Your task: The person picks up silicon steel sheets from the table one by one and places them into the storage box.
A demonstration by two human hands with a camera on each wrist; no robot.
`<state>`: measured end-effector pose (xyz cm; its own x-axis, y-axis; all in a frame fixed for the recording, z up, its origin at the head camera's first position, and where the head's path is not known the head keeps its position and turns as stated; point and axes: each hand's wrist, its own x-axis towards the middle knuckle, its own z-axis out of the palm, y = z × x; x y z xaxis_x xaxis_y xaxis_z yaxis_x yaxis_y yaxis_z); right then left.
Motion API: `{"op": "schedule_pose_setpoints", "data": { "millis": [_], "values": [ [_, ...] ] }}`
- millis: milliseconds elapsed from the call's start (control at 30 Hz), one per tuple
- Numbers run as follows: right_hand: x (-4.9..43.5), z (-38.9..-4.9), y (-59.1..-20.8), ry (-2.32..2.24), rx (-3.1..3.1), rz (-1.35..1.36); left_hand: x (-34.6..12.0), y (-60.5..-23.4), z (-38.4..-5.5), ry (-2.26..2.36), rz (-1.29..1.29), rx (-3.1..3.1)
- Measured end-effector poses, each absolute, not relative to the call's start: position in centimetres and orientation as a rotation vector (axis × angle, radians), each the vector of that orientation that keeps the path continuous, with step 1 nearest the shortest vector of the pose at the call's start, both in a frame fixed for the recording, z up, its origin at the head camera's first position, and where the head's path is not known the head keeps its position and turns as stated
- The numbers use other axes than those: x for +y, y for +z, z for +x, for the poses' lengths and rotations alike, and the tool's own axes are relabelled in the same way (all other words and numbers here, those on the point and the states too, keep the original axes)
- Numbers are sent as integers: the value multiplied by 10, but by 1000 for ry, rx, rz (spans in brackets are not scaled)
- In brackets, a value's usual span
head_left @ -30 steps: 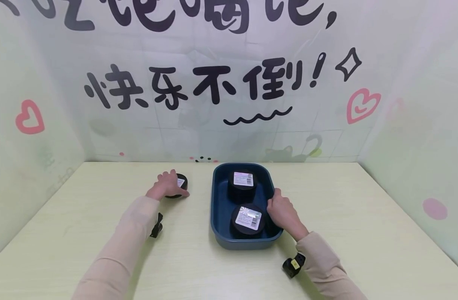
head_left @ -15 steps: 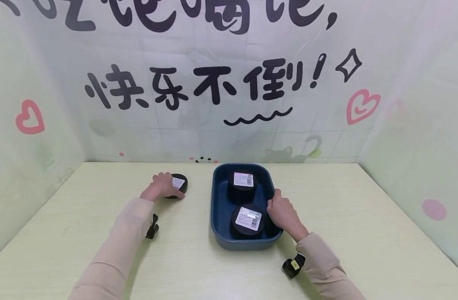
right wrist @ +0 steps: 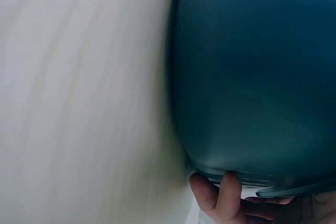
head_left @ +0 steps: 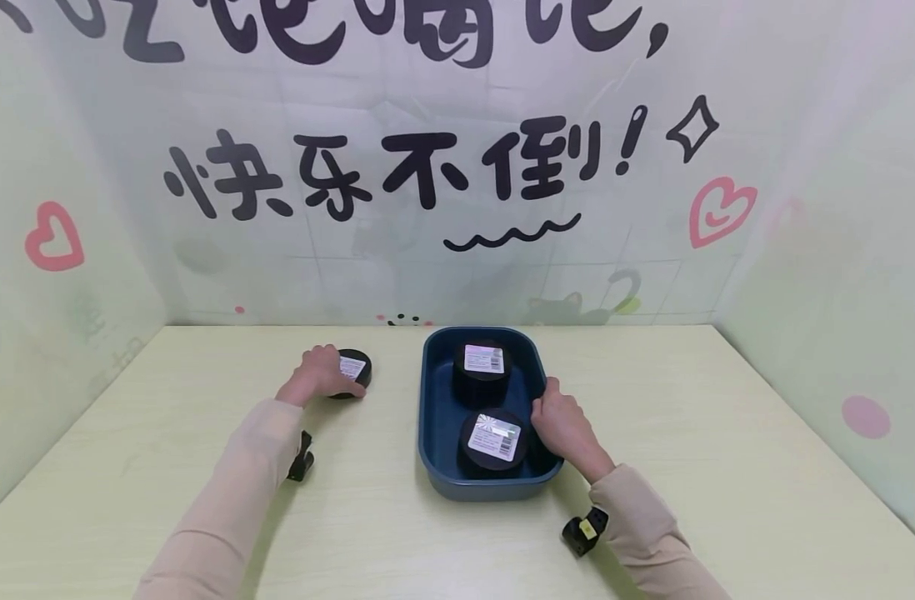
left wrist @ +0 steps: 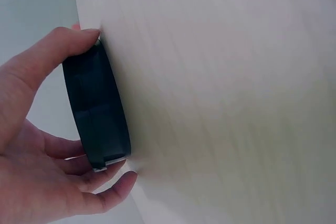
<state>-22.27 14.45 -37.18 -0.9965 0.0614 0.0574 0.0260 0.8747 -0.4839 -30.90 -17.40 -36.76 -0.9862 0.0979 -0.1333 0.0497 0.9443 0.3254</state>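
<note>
My left hand (head_left: 318, 372) holds a flat roll of black tape (head_left: 355, 365), which lies on the table with a white label on top. In the left wrist view, the thumb sits at one edge of this tape roll (left wrist: 97, 103) and the fingers at the opposite edge. My right hand (head_left: 566, 421) grips the right side of a deep blue bin (head_left: 495, 490). Inside are a taller black stack (head_left: 482, 387) at the back and another labelled black roll (head_left: 495, 458) in front. The right wrist view shows fingers (right wrist: 228, 198) curled at the bin's edge.
The pale wood table (head_left: 367, 517) runs back to a printed wall (head_left: 427, 283), with side walls left and right. Each wrist carries a small black camera, such as the right one (head_left: 580, 536).
My left hand has shifted slightly left, so more of the roll's label shows. The roll, the bin and my right hand stay in place.
</note>
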Motion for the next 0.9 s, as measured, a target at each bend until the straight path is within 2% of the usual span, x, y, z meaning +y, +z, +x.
{"op": "schedule_pose_setpoints", "data": {
  "millis": [500,900],
  "values": [
    [145,-223,-372,764,-2977,-70,-175,-359,-298,607,186,2973],
    [145,-223,-372,764,-2969,-67,-159,-340,-278,703,300,3081]
  ]
}}
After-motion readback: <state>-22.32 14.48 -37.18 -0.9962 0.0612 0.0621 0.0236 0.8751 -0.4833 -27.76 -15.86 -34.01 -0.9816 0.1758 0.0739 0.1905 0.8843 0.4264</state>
